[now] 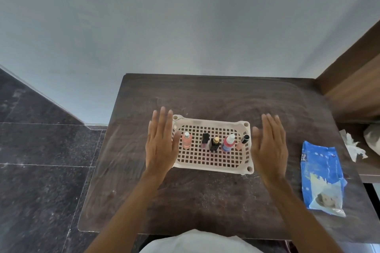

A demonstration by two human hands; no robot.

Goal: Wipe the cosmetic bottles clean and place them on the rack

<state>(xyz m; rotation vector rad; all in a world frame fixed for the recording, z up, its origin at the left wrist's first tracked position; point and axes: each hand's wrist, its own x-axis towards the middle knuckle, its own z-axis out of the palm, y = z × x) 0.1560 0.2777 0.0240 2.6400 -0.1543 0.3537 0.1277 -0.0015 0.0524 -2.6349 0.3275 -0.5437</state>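
Dark wood-grain table (205, 96), centre frame, top smeared with pale streaks. Plain grey-white wall (185, 16) across upper frame. Dark speckled floor tiles (41, 170) at left. Brown wooden unit (353, 80) at right edge. Crumpled white tissue (352, 146) on its lower ledge.

rack (213, 162) left rim: behind left hand (160, 146) | bottles (227, 144): labels too small | white object (372, 135): cropped right

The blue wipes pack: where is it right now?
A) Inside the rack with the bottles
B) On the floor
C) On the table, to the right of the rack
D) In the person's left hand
C: the blue wipes pack lies flat on the table, to the right of the rack and beyond the right hand. The left hand is open and holds nothing.
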